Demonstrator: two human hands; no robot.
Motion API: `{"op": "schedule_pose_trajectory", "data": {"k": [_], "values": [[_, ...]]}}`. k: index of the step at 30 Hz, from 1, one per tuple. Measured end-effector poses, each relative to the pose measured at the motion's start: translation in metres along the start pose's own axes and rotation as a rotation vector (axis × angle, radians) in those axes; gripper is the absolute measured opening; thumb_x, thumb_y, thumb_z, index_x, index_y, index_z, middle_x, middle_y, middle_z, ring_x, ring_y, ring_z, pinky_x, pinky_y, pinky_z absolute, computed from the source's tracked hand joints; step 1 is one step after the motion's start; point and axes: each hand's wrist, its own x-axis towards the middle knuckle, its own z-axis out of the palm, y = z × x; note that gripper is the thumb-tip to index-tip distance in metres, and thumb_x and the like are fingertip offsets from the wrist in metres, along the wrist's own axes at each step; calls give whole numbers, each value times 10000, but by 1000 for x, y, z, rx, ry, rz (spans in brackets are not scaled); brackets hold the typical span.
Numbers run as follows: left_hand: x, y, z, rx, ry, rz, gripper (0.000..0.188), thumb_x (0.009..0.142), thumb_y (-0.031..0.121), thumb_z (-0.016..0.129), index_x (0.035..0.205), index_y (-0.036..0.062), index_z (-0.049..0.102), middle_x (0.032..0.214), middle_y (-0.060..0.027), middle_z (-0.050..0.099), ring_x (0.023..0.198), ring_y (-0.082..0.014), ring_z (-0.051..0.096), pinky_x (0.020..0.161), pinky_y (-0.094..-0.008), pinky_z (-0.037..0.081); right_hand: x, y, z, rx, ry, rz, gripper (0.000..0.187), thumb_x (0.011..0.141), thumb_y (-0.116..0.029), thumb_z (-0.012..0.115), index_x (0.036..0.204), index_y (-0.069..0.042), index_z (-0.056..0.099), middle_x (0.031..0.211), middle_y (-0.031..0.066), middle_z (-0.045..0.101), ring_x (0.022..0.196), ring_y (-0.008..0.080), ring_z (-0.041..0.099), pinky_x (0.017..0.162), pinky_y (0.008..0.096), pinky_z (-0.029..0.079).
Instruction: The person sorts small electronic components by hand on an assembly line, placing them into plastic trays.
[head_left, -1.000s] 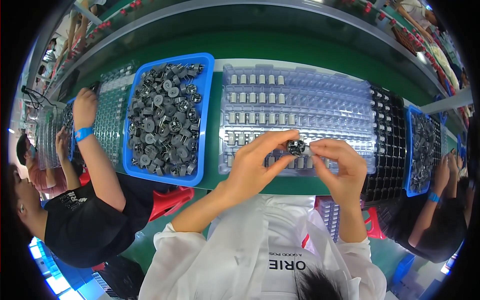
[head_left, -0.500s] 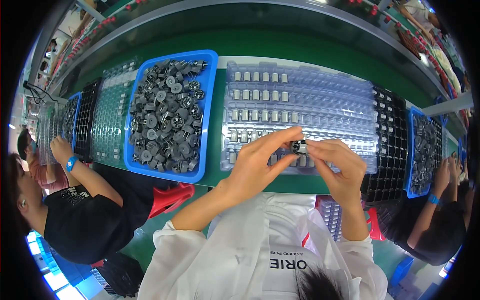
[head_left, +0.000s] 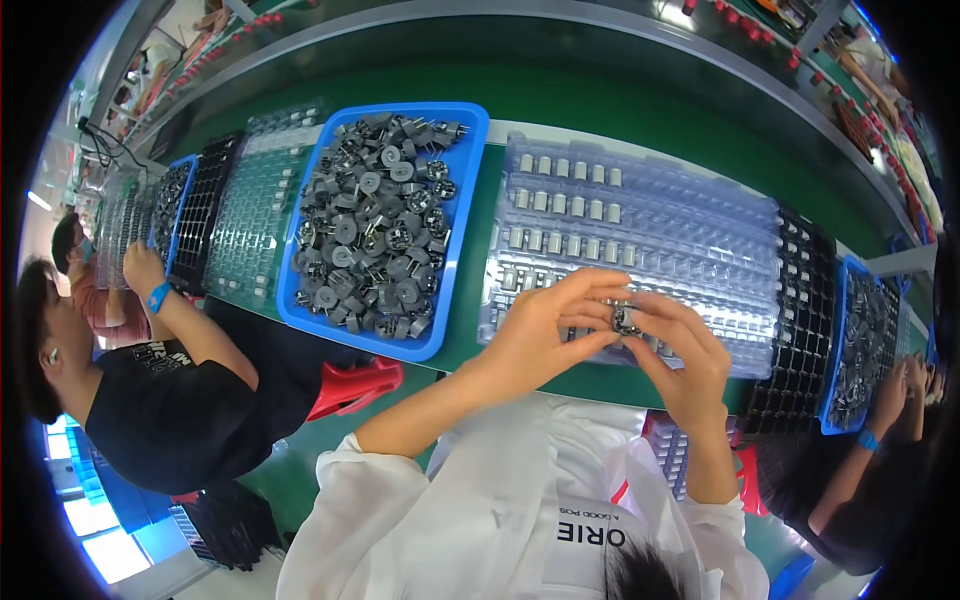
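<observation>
Over the near edge of the clear plastic tray [head_left: 690, 215], my two hands meet at a small round part [head_left: 624, 321], dark with shiny metal. The thumb and fingers of my right hand [head_left: 692, 352] pinch it from the right. From the other side, my left hand [head_left: 530, 335] has its thumb and fingertips closed against the same part. Fingers cover some of it, so its exact kind is unclear. Beneath and beyond my hands, several short silver cylinders [head_left: 563, 207] stand in rows in the tray's left half.
Left of the tray, a blue bin [head_left: 468, 185] is heaped with grey round pieces [head_left: 370, 230] bearing metal pins. A black gridded tray [head_left: 800, 310] adjoins on the right, then another blue bin [head_left: 832, 400]. Co-workers sit either side; a red stool [head_left: 350, 385] is at left.
The whole view has shifted and tilted, moving the bin and tray rightward in the picture. Both hands still hold the small part, with my left fingertips slightly repositioned around it.
</observation>
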Motion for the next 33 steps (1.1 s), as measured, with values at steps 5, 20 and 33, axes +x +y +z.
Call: {"op": "schedule_pose_trajectory", "data": {"k": [5, 20, 33], "values": [[44, -12, -85, 943, 349, 306, 302, 766, -49, 550, 1059, 7, 598, 1058, -174, 613, 1008, -348, 586, 883, -386, 463, -15, 4, -9, 105, 54, 142, 256, 688, 40, 753, 926, 4, 667, 1009, 141, 678, 902, 236, 663, 752, 296, 524], [61, -26, -178, 678, 362, 64, 147, 893, 94, 602, 1018, 21, 576, 1034, -86, 622, 843, -161, 608, 671, -244, 479, -78, 136, -165, -400, 459, 475, 206, 753, 62, 668, 951, 40, 613, 1012, 123, 667, 916, 189, 658, 775, 288, 526], [32, 10, -94, 0, 143, -89, 340, 912, 137, 569, 1213, -22, 554, 1238, -120, 572, 976, -160, 605, 810, -275, 510, -90, 172, -192, -710, 124, 298, 234, 723, 56, 673, 943, -19, 653, 1146, 128, 587, 1079, 304, 549, 913, 343, 449]]}}
